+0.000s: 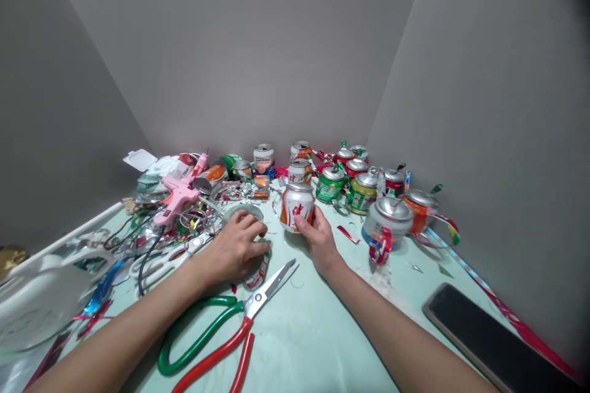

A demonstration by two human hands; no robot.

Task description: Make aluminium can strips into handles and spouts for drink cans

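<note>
Two hands: left hand point(237, 249) hides can piece point(256, 270); right hand point(319, 238) grips teapot can point(296, 207).

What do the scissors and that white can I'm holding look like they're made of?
Scissors: bright steel-looking blades, glossy green and red handles, probably plastic-coated. White can in the right hand: thin printed metal, likely aluminium, with a shiny silver top.

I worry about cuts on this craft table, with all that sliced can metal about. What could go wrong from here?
1. The left hand presses on a cut can piece; its raw edge could nick the fingers.
2. The scissors lie with blades open right beside that hand.
3. The right hand holds the white can pot among metal scraps and the glue gun's cord, which could snag.
</note>
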